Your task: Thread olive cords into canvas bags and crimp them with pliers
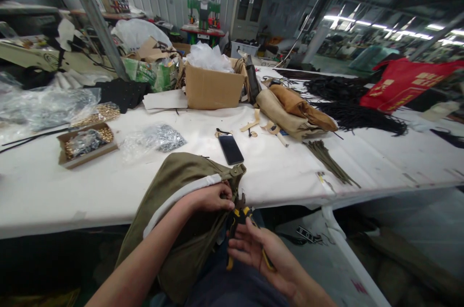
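Observation:
An olive-green fabric bag point(188, 167) with a white edge strip hangs over the table's front edge onto my lap. My left hand point(217, 197) reaches across it, fingers curled and pinching the bag near its corner tab. In my right hand point(253, 249) lies a pair of pliers point(237, 220) with yellow and black handles. The handles are spread, and my fingers rest around them. The jaws of the pliers point up, close to the bag's corner beside my left fingertips. Whether the jaws touch the bag I cannot tell.
Beyond the bag a phone point(231, 148) lies on the white table point(282, 167). To the left are a plastic bag of small metal parts point(168, 138) and a small open box point(87, 145). Farther back stand a cardboard box point(213, 87), folded brown fabric point(290, 109) and olive cords point(331, 162).

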`<state>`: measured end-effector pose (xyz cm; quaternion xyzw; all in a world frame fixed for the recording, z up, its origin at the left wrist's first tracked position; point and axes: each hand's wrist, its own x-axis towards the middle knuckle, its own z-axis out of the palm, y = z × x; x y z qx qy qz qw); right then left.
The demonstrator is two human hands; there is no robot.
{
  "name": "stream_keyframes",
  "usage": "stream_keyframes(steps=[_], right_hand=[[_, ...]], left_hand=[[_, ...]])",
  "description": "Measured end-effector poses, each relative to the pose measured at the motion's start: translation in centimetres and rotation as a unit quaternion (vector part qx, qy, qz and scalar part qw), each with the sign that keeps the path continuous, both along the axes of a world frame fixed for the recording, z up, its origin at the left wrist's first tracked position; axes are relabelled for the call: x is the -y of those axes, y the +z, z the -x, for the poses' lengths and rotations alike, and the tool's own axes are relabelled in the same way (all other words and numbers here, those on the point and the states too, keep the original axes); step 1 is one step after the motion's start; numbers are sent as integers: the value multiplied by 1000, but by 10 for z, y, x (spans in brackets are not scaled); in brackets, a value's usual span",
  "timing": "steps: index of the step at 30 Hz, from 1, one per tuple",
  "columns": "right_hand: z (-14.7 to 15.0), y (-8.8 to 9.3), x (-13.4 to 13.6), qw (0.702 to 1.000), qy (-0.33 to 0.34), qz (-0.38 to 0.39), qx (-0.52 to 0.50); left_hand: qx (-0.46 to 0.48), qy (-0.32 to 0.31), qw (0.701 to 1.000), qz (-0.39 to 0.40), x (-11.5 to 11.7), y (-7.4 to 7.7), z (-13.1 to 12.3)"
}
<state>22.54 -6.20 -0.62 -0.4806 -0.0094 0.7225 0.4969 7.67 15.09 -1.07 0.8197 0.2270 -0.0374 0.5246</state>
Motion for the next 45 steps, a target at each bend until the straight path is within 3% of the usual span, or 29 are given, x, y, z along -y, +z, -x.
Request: stream_keyframes(steps=[3, 7, 10, 16, 19, 23, 30, 36, 45], right_hand=[[4, -23, -6, 988, 10, -28, 152], [4, -54, -3, 915, 83, -98, 382], [3, -61, 0, 886, 104, -116, 436], [4, -59, 0, 871, 98, -120, 466], [3, -64, -1, 879, 84, -127, 452], [0, -64, -3, 912, 58, -117, 388], [5, -47, -2, 982, 20, -60, 176], [11, -42, -2, 990, 14, -83, 110], [15, -37, -3, 991, -3, -77, 110]], left_hand=[[3, 14, 1000, -4, 6, 0, 1], [0, 18, 1000, 7, 7, -3, 3], [4, 9, 1000, 13, 3, -7, 1], [12, -9, 1000, 14, -3, -9, -1], [21, -13, 1000, 9, -4, -8, 0], [20, -8, 1000, 9, -3, -11, -1], [17, -1, 1000, 9, -3, -19, -4], [19, -2, 1000, 4, -2, -19, -4], [30, -3, 1000, 1, -3, -20, -4]])
